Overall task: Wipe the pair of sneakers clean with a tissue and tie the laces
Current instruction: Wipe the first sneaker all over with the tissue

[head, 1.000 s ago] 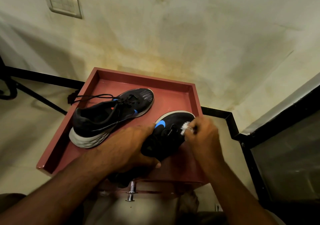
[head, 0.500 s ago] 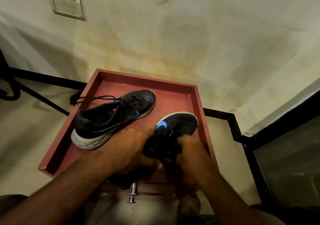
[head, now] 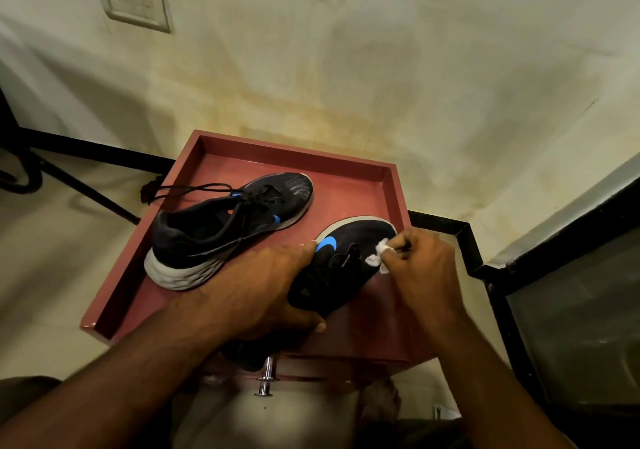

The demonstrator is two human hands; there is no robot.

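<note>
While a stained cream wall [head: 381, 68] filled the background, a red-brown desk [head: 349, 185] with a raised rim on its far, left and right sides stood against it, its top forming a shallow tray. Two black sneakers with blue logos lay inside that rim. The far sneaker [head: 221, 234] rested on the left half, heel toward the left rim, toe pointing to the far right, its loose laces [head: 187, 189] trailing over the left edge. The near sneaker [head: 343, 268] was tilted, its toe close to the right rim and its heel reaching over the near edge. Bare red surface showed along the far rim and in the near-left corner. The left hand [head: 256, 293] was wrapped around the near sneaker's middle, thumb curled under its side. The right hand [head: 422, 261] had its fingers curled, pinching a small white tissue [head: 379, 258] against the sneaker's right side near the toe. A metal knob [head: 266, 377] stuck out below the desk's front edge.
</note>
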